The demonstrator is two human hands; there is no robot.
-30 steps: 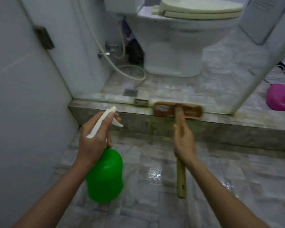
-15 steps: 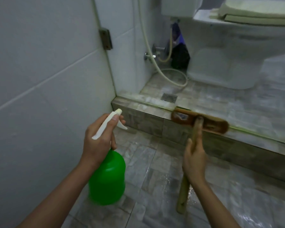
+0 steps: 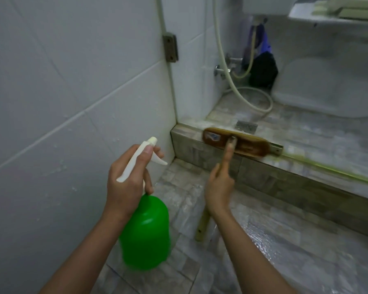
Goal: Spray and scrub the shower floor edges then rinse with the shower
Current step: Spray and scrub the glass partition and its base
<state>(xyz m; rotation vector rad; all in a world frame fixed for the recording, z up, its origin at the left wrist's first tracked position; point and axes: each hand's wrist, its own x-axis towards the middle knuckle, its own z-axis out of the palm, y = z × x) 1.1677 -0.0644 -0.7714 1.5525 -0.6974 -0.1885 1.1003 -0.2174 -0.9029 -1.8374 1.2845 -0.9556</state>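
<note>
The brush (image 3: 249,146) head rests on the tiled curb (image 3: 191,146).

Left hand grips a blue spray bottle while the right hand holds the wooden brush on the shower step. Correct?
Only the colour is wrong: the head view shows a green spray bottle in the left hand; right hand, wooden brush and shower step are as stated.

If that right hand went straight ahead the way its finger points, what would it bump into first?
Most likely the brush head resting on the tiled step: the right hand points straight up the handle toward it.
</note>
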